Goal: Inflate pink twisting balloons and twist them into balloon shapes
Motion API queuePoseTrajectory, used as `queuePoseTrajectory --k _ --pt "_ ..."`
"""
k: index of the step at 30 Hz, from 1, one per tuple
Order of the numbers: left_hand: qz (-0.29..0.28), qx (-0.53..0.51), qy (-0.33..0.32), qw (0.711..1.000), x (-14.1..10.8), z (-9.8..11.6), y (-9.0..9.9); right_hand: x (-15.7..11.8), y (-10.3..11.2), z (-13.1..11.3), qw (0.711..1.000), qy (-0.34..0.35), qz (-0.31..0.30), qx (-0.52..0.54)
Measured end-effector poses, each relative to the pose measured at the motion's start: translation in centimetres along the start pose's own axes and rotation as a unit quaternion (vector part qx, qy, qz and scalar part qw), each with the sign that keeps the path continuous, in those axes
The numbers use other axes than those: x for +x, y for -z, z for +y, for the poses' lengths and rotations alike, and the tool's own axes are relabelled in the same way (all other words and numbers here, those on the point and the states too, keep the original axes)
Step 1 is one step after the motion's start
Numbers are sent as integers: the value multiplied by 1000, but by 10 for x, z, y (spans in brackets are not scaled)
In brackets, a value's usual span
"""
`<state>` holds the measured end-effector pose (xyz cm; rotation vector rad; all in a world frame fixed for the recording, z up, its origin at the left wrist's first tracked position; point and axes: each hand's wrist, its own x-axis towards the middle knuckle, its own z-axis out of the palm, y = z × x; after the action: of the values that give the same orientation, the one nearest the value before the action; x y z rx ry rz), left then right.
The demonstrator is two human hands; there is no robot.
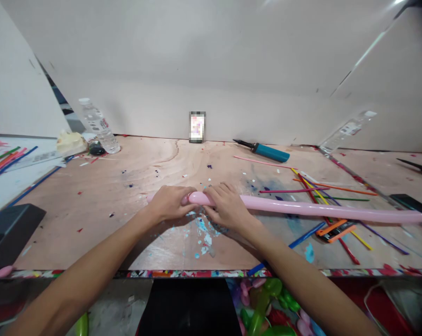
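A long, thin pink balloon point(302, 207) stretches from the middle of the wooden table point(127, 163) to the right edge of the view. My left hand point(171, 201) grips its left end, where a small pink section sticks out past the fingers. Just to the right, my right hand point(227, 204) is wrapped round the balloon. Between the two hands a short rounded stretch of balloon shows, with a narrow pinch beside my left fingers. The palms and the undersides of the fingers are hidden.
Behind stand a blue pump point(271, 152), a small pixelated upright screen point(197, 127) and clear bottles point(101, 126) point(351, 130). Uninflated balloons and an orange-black cutter point(336, 230) lie at right. A dark box point(13, 231) sits at left. Finished balloons point(263, 308) lie below the table edge.
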<state>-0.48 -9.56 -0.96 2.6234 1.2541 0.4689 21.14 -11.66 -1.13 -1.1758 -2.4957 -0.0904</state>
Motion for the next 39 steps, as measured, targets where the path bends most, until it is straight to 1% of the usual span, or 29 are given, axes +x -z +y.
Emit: queuePoseTrajectory --k 3,5,8,10,12,14,15,16,18,20,22,23,25,27,29,31,33,34,35,37,38,39 --pt "5 -9 2 1000 0 0 0 0 2 -1 1000 4 25 -8" --pt "17 -17 8 1000 -1 0 0 -1 1 -1 999 -6 35 -17" --pt "31 -40 23 998 -1 0 -1 -2 -1 3 999 -27 15 -30" --pt "33 -73 35 996 2 -2 1 0 0 8 998 -34 0 -43" --pt "16 -123 53 991 8 -7 7 8 5 14 997 -40 -1 -66" --pt "-26 -195 72 978 17 -13 18 19 15 21 995 -46 10 -93" --pt "-54 -244 81 965 22 -16 24 26 22 24 994 -47 19 -101" --pt "-79 -302 90 946 27 -19 31 33 29 26 993 -47 28 -107" --pt "-113 -429 99 891 34 -23 41 44 44 28 993 -35 36 -108" --pt "-115 -531 101 833 37 -25 46 51 57 27 995 -19 23 -93" --pt "-100 -592 101 794 36 -24 47 55 68 24 998 -7 -6 -66" --pt "-93 -611 101 780 35 -23 45 56 72 23 998 -4 -18 -52" --pt "-74 -635 99 762 31 -21 41 55 78 20 999 -12 -28 -30" --pt "-44 -644 96 757 29 -19 37 53 82 17 998 -44 -37 3" --pt "5 -656 98 748 28 -15 35 51 85 12 991 -81 -78 73" --pt "49 -681 107 722 27 -8 34 47 88 7 972 -108 -128 164" --pt "72 -717 119 683 25 2 34 43 91 2 944 -135 -159 254" --pt "75 -735 124 663 24 7 34 40 92 -1 924 -156 -172 303" --pt "71 -751 129 644 23 12 34 38 93 -3 898 -178 -186 358" --pt "50 -777 141 611 21 21 32 34 93 -9 829 -215 -212 470" --pt "40 -787 147 598 22 24 30 33 92 -12 802 -227 -214 509" --pt "36 -794 152 587 23 27 27 31 90 -15 790 -234 -206 527"
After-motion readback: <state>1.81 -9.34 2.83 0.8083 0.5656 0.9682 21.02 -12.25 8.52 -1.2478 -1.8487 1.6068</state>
